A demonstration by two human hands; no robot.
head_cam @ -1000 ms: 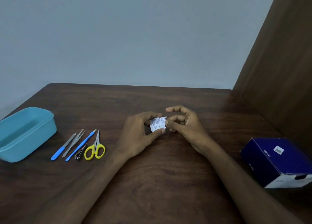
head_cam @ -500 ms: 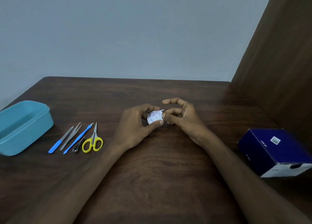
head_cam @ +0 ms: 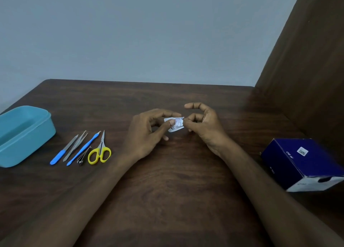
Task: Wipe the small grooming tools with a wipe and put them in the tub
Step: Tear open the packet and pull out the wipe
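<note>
Both the left hand [head_cam: 147, 135] and right hand [head_cam: 203, 127] pinch a small crinkled white printed wipe sachet [head_cam: 175, 124] above the dark wood-grain table [head_cam: 167, 191], its long axis running left-right; slim metal tools [head_cam: 81, 148] point away beside the smooth teal plastic tub [head_cam: 28, 144].

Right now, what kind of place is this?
Probably a plain indoor desk set up for a staged task: a dark wooden table against a bare grey wall, with grooming tools lined up beside a blue tub. Nothing marks it as home or lab.
</note>
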